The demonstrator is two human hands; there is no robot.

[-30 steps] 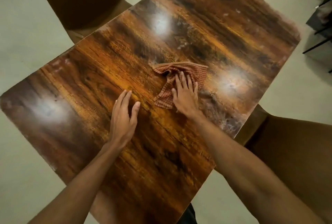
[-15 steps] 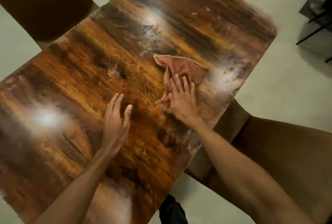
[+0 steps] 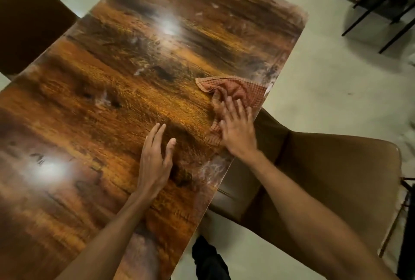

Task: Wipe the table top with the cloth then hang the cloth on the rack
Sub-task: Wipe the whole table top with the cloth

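Note:
A crumpled red checked cloth (image 3: 238,91) lies on the glossy dark wooden table top (image 3: 125,104), right at the table's right edge. My right hand (image 3: 238,129) presses flat on the near part of the cloth, fingers spread over it. My left hand (image 3: 156,163) rests flat on the bare wood to the left of the cloth, fingers slightly apart, holding nothing. Pale smears show on the wood near the right edge. No rack is clearly in view.
A brown chair (image 3: 332,181) stands tucked against the table's right side, under my right arm. Another dark chair (image 3: 29,21) is at the far left corner. Black metal furniture legs (image 3: 379,8) stand on the pale floor at the top right.
My right hand has slid the cloth to the right, from the middle of the table to its right edge. My left hand stays flat on the wood. The view has shifted.

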